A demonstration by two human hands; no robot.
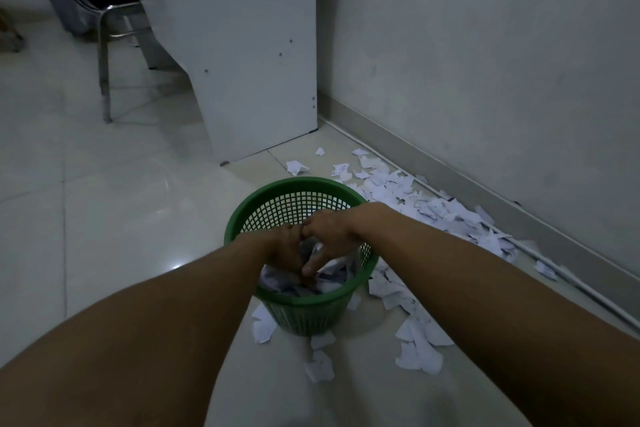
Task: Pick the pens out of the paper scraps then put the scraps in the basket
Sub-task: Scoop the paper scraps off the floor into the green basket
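Note:
A green mesh basket (242,218) stands on the tiled floor, partly filled with white paper scraps (332,279). Both my hands reach down inside it, side by side and touching. My right hand (325,236) points its fingers downward, fairly straight, onto the scraps in the basket, and a bit of paper shows between the two hands. My left hand (282,248) shows only its back; its fingers are hidden behind the right hand and the paper. A long pile of torn paper scraps (433,208) lies on the floor along the wall to the right. No pen is visible.
More loose scraps (419,347) lie around the basket's foot, in front and to the right. A white cabinet panel (256,62) stands behind the basket, a metal-legged chair (104,45) at the back left. The wall and skirting (485,191) run along the right.

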